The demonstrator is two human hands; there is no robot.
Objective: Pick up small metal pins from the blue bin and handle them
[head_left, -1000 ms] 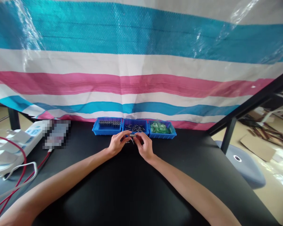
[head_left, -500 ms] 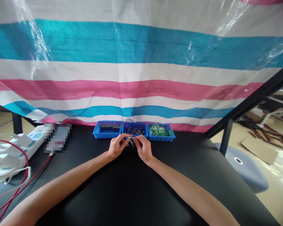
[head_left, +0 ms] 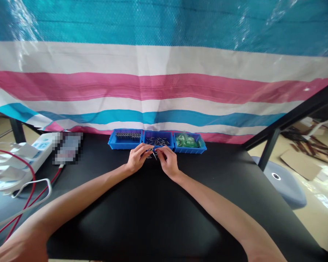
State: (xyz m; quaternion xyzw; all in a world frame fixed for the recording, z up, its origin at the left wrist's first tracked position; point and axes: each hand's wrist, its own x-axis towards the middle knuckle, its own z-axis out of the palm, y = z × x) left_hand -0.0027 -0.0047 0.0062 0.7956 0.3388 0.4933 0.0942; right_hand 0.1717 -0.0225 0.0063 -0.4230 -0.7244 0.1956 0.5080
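Observation:
My left hand (head_left: 138,157) is closed in a pinch on a small silvery metal cylinder (head_left: 151,149), whose end faces me. Close beside it, my right hand (head_left: 168,162) has its thumb and fingers pressed together; whatever lies between them is too small to make out. Just below the fingertips show thin metal pins (head_left: 155,156), perhaps screws; I cannot tell whether they are held or lie on the table. Behind the hands stands a blue bin (head_left: 157,147) with loose screw-like metal pieces (head_left: 160,141). The blue bin on the left (head_left: 123,145) holds rows of metal cylinders (head_left: 128,135).
A third blue bin (head_left: 190,150) on the right contains green plastic packets (head_left: 186,140). A power strip (head_left: 41,149) with red and white cables lies at left on the black table (head_left: 142,218), beside a blurred-out device (head_left: 69,147). A striped sheet (head_left: 164,87) hangs behind; a grey stool (head_left: 282,183) stands right.
The view has tipped down, so everything sits higher in the picture. Both hands stay together at the middle bin, and the metal cylinder has turned from lying sideways to end-on.

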